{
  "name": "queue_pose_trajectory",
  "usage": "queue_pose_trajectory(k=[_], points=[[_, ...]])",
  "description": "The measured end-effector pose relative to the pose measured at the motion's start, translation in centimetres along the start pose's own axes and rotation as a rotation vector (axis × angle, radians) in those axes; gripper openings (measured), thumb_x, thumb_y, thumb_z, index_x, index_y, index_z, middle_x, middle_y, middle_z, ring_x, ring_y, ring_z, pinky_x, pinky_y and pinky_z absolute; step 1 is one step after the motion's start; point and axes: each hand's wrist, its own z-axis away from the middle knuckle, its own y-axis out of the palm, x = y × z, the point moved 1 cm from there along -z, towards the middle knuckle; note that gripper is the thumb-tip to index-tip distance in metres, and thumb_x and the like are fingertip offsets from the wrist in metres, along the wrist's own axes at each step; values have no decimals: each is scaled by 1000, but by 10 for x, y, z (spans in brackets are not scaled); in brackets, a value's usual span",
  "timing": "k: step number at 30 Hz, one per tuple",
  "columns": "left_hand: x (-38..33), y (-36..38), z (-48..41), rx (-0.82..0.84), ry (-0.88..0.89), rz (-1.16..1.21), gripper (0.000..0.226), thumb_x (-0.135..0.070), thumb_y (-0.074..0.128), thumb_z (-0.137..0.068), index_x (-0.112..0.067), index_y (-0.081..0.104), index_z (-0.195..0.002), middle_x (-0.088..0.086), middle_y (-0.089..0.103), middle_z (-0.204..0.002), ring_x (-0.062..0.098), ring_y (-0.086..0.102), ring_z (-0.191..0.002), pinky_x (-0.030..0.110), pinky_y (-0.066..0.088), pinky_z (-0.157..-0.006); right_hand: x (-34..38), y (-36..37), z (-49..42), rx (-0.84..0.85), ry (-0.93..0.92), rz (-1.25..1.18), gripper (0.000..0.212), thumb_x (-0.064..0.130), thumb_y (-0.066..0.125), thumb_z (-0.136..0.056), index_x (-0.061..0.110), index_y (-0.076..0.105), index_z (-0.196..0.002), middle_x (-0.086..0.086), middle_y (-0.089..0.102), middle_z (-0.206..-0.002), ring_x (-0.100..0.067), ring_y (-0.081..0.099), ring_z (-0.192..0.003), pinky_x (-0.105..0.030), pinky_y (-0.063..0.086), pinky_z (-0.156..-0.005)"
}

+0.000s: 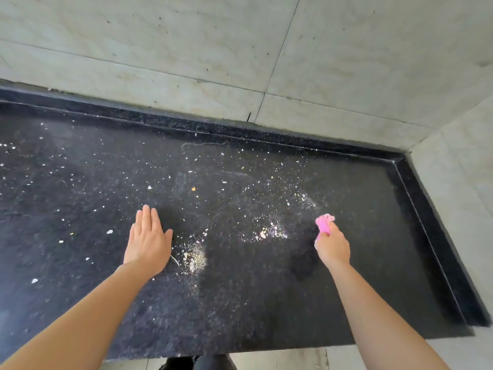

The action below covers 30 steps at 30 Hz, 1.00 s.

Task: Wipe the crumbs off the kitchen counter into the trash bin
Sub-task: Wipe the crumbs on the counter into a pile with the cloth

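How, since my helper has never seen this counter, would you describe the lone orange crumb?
Start at the black speckled stone counter below the pale tiled wall. Near its middle, beyond and between the flat left hand and the right hand gripping a pink cloth, lies the small orange crumb. Neighbouring crumbs are white or pale.
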Motion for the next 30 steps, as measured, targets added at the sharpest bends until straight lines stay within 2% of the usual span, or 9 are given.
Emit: queue_pose_trajectory(k=[4, 9, 12, 15, 17, 21, 24, 26, 30], points=[[-8, 10, -17, 31, -46, -75, 66, -35, 23, -101, 2, -4, -148, 19, -11, -157, 33, -9, -145, 42, 7, -119, -2, 5, 2, -66, 112, -42, 58, 8, 40, -92, 30, 38, -145, -17, 61, -122, -39, 55, -111, -38, 42, -93], [-13, 12, -18, 70, -76, -131, 65, -32, 22, -101, 5, -6, -146, 23, -12, -155, 37, -10, -144, 42, 7, -118, 52, 57, 56, -29, -52, -145, 55, 3, 39, -93, 29, 37, -141, -10, 68, -107, -33, 58, -86, -35, 44, -77], [-17, 9, -19, 103, -101, -146, 65, -32, 20, -101, 5, -9, -146, 23, -14, -155, 37, -12, -144, 42, 6, -119, 78, 74, 85, 112, -251, -100, 53, 4, 38, -93, 34, 39, -136, 3, 66, -103, -23, 50, -77, -29, 36, -69], [-21, 4, -22, 138, -135, -129, 65, -31, 22, -101, 5, -10, -145, 22, -15, -155, 37, -12, -144, 42, 6, -119, 96, 87, 96, 391, -386, -141, 53, 11, 36, -97, 37, 40, -142, -3, 66, -111, -25, 58, -86, -32, 43, -75], [-25, 1, -26, 160, -161, -115, 66, -30, 25, -101, 5, -10, -145, 21, -15, -154, 36, -13, -143, 42, 7, -118, 100, 78, 85, 459, -403, -218, 49, 17, 34, -99, 38, 41, -143, 0, 64, -110, -18, 54, -86, -27, 41, -76], [-30, 2, -31, 194, -194, -73, 67, -26, 29, -100, 7, -10, -143, 21, -16, -153, 38, -14, -142, 42, 6, -118, 80, 28, 21, 175, -282, -287, 47, 19, 32, -99, 36, 44, -141, 3, 58, -92, -23, 56, -98, -30, 37, -80], [-26, 5, -32, 207, -196, -76, 67, -27, 26, -100, 7, -13, -143, 22, -18, -152, 38, -15, -142, 42, 5, -118, 45, -11, -51, -55, -109, -136, 54, 11, 33, -95, 30, 37, -146, -10, 63, -112, -36, 53, -112, -40, 39, -95], [-23, 7, -31, 219, -191, -84, 67, -28, 24, -101, 7, -15, -143, 23, -20, -152, 39, -17, -142, 43, 4, -118, 23, -28, -91, -92, 11, -15, 53, 11, 36, -94, 25, 40, -145, -17, 58, -129, -40, 50, -119, -43, 38, -99], [-23, 6, -29, 246, -185, -74, 66, -29, 19, -101, 6, -18, -143, 23, -25, -152, 39, -21, -142, 43, 1, -119, 24, -20, -102, -36, 86, -41, 51, 9, 42, -88, 24, 55, -134, -14, 56, -133, -37, 52, -118, -38, 40, -100]])
